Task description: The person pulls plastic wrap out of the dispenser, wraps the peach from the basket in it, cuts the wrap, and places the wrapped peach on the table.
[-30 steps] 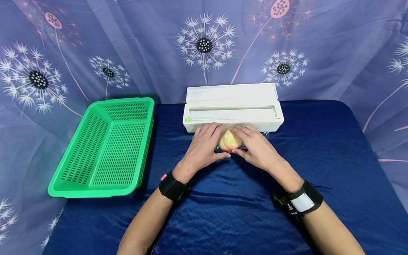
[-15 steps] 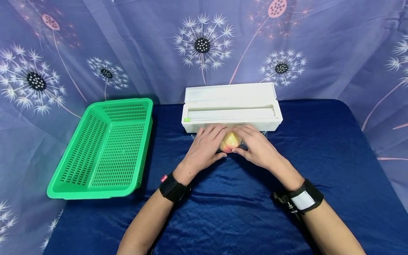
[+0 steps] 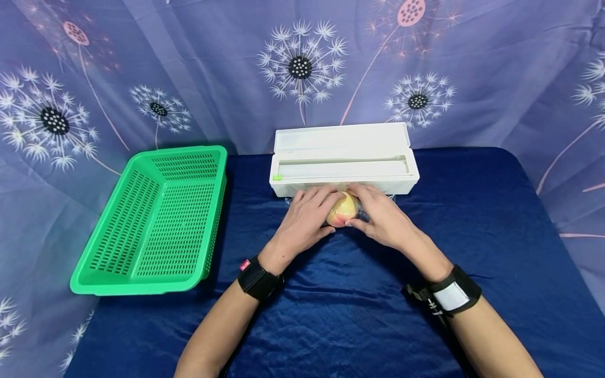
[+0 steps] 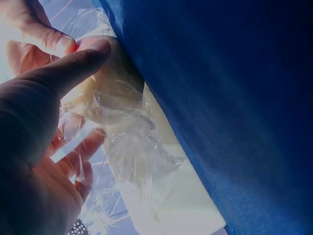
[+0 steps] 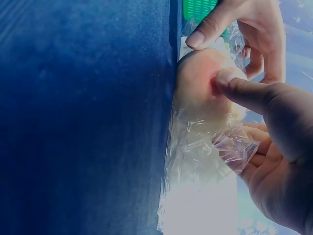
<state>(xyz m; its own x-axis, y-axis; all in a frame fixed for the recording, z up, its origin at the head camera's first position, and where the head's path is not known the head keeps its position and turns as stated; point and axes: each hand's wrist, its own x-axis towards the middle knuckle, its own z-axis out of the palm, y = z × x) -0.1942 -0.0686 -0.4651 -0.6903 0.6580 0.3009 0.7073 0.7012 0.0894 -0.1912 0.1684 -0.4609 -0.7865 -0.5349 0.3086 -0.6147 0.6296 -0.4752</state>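
A yellow and pink peach [image 3: 342, 210] sits on the blue cloth, partly covered by clear plastic wrap [image 4: 142, 147]. My left hand [image 3: 307, 212] holds it from the left, thumb on its near side and fingers curled over the far side. From the right, my right hand [image 3: 380, 218] grips the same peach; in the right wrist view its thumb [image 5: 239, 88] presses the pink part while the fingers lie behind, among crinkled film. Just beyond both hands stands a long white cling film box [image 3: 345, 186], its lid raised and a roll inside. The fingertips overlap its front face.
A green plastic basket [image 3: 208, 247] with slotted walls stands at the left. Blue cloth [image 3: 331, 325] covers the table. Behind it hangs a purple curtain [image 3: 212, 63] with dandelion prints, close at the back of the box.
Both hands stay around the peach. The fingers have shifted slightly on it, the right ones drawing a little apart from the left, and more of its yellow top shows.
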